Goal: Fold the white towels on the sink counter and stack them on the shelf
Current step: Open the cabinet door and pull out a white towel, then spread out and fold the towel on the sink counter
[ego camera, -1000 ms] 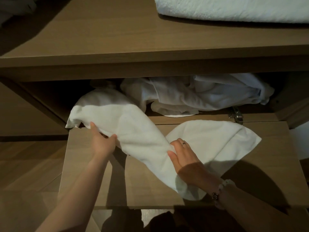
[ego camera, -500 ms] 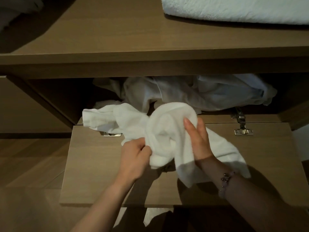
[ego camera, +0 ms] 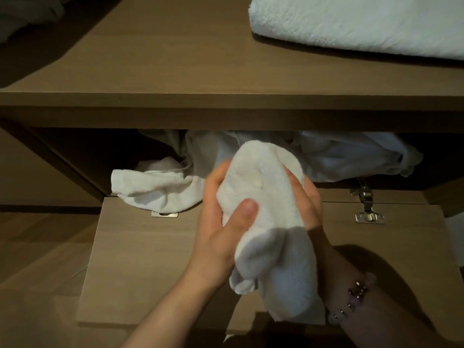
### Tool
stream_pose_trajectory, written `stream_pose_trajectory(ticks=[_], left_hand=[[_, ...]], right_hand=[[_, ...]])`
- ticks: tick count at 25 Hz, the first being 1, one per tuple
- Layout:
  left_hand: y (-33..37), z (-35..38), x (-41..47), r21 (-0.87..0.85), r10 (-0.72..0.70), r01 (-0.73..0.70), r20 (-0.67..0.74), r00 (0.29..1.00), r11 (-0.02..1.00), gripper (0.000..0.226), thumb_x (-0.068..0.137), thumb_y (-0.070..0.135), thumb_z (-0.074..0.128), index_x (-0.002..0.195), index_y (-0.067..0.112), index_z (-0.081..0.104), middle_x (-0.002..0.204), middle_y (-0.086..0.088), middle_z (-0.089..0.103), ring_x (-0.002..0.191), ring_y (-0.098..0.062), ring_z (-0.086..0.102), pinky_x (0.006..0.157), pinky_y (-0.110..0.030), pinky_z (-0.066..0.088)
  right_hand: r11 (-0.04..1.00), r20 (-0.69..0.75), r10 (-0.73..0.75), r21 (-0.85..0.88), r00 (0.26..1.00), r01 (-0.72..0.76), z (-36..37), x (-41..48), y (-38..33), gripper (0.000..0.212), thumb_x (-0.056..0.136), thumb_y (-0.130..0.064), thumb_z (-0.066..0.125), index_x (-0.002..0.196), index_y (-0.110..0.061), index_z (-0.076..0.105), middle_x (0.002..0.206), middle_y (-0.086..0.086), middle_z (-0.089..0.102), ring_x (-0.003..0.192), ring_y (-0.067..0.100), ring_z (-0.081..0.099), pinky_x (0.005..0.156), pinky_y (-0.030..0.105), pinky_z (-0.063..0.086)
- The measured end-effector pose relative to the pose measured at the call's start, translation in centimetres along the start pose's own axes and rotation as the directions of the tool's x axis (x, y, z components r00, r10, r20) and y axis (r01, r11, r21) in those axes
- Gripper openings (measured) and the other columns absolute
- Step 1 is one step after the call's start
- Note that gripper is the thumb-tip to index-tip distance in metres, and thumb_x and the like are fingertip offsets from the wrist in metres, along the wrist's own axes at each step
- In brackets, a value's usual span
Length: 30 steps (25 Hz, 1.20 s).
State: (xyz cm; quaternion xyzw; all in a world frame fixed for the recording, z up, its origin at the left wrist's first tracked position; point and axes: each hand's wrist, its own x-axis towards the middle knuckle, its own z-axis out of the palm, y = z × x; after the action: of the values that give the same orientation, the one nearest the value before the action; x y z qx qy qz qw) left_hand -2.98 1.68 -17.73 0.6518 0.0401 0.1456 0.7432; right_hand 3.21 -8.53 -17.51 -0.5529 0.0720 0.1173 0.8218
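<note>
If the hanging tail slips: the towel (ego camera: pixel 266 187) is only bunched, not folded, so its loose lower end could drop past the front edge of the open flap door (ego camera: pixel 150 259) at lower centre
Snag risk: a corner could catch the metal hinge (ego camera: pixel 367 212) at right
Towel look: white terry, rounded lump on top, limp and shadowed below
Towel place: centre of the frame, held over the flap door, before the cloth heap (ego camera: pixel 339 156)
Left hand (ego camera: pixel 218 229): grips the bundle, thumb pressed on its front
Right hand (ego camera: pixel 310 197): curled round its right side
</note>
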Motion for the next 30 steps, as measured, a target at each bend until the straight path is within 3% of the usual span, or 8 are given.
stream_pose_trajectory(ticks=[5, 12, 13, 14, 15, 23, 28, 30], left_hand=[[0.2, -1.0, 1.5, 0.01, -0.254, 0.254, 0.126, 0.959, 0.967, 0.027, 0.075, 0.044, 0.067, 0.098, 0.034, 0.059, 0.085, 0.023, 0.069, 0.08, 0.011, 0.062, 0.067, -0.007, 0.047], [-0.4, -0.1, 3.2, -0.063, -0.343, 0.337, -0.193, 0.919, 0.939, 0.039, 0.067, 0.059, 0.057, 0.089, 0.026, 0.056, 0.07, 0.018, 0.068, 0.069, 0.013, 0.062, 0.062, -0.004, 0.047], [0.5, 0.0, 3.1, -0.036, -0.372, 0.373, -0.198, 0.907, 0.927, 0.092, 0.002, 0.048, 0.025, 0.084, 0.022, 0.056, 0.064, 0.019, 0.067, 0.065, 0.012, 0.062, 0.059, -0.003, 0.045], [0.2, -0.2, 2.2, -0.12, -0.357, 0.337, -0.233, 0.905, 0.934, 0.041, 0.078, -0.017, 0.041, 0.082, 0.02, 0.056, 0.061, 0.021, 0.066, 0.064, 0.012, 0.062, 0.058, -0.003, 0.044], [2.2, -0.1, 1.7, -0.096, -0.364, 0.351, -0.271, 0.891, 0.931, 0.013, 0.078, 0.033, 0.058, 0.081, 0.02, 0.058, 0.062, 0.023, 0.067, 0.065, 0.012, 0.062, 0.058, -0.002, 0.044], [21.1, 2.3, 0.1, -0.257, -0.603, 0.546, -0.311, 0.734, 0.797, 0.019, 0.067, 0.029, 0.076, 0.082, 0.019, 0.075, 0.079, 0.006, 0.074, 0.074, -0.005, 0.069, 0.06, -0.013, 0.051], [38.6, 4.4, 2.9, -0.279, -0.606, 0.538, -0.356, 0.711, 0.795, 0.044, 0.054, 0.036, 0.083, 0.091, 0.013, 0.074, 0.082, -0.001, 0.075, 0.081, -0.01, 0.07, 0.061, -0.015, 0.051], [47.5, 5.0, 4.7, -0.269, -0.584, 0.519, -0.333, 0.74, 0.811, 0.041, 0.048, 0.041, 0.084, 0.084, 0.025, 0.077, 0.085, 0.005, 0.075, 0.083, -0.008, 0.07, 0.067, -0.019, 0.053]], right_hand=[[0.937, -0.259, -0.302, -0.259, 0.918, 0.235, 0.1, 1.1, 0.9, 0.022, 0.077, -0.027, 0.072, 0.085, -0.021, 0.052, 0.075, -0.012, 0.059, 0.058, -0.014, 0.058, 0.05, 0.004, 0.042], [0.849, -0.253, -0.471, -0.39, 0.845, 0.356, 2.1, 1.6, 3.2, 0.03, 0.067, -0.053, 0.065, 0.087, -0.037, 0.049, 0.082, -0.028, 0.064, 0.081, -0.012, 0.061, 0.066, 0.005, 0.045], [0.85, -0.257, -0.46, -0.403, 0.85, 0.338, 2.3, 1.1, 3.1, 0.03, 0.068, -0.053, 0.064, 0.089, -0.038, 0.049, 0.082, -0.026, 0.063, 0.082, -0.013, 0.061, 0.067, 0.005, 0.045], [0.855, -0.257, -0.435, -0.42, 0.863, 0.306, 2.6, 0.3, 2.7, 0.03, 0.069, -0.052, 0.063, 0.091, -0.038, 0.048, 0.084, -0.024, 0.062, 0.083, -0.013, 0.061, 0.068, 0.004, 0.045], [0.852, -0.268, -0.419, -0.447, 0.868, 0.273, 2.9, -0.8, 2.1, 0.029, 0.071, -0.05, 0.063, 0.09, -0.035, 0.048, 0.086, -0.022, 0.06, 0.081, -0.013, 0.061, 0.067, 0.004, 0.045], [0.82, -0.33, -0.395, -0.548, 0.857, 0.166, 9.2, -10.4, -13.6, 0.027, 0.074, -0.045, 0.062, 0.074, -0.029, 0.04, 0.066, -0.017, 0.054, 0.065, -0.017, 0.055, 0.058, 0.001, 0.039], [0.817, -0.333, -0.343, -0.567, 0.878, 0.104, 15.4, -13.3, -28.3, 0.055, 0.064, -0.074, 0.056, 0.071, -0.021, 0.044, 0.066, -0.01, 0.045, 0.064, -0.011, 0.051, 0.066, 0.006, 0.045], [0.822, -0.241, -0.208, -0.569, 0.948, 0.036, 19.7, -14.1, -36.5, 0.074, 0.06, -0.074, 0.061, 0.088, -0.006, 0.051, 0.075, -0.004, 0.051, 0.067, -0.006, 0.053, 0.077, 0.025, 0.052]])
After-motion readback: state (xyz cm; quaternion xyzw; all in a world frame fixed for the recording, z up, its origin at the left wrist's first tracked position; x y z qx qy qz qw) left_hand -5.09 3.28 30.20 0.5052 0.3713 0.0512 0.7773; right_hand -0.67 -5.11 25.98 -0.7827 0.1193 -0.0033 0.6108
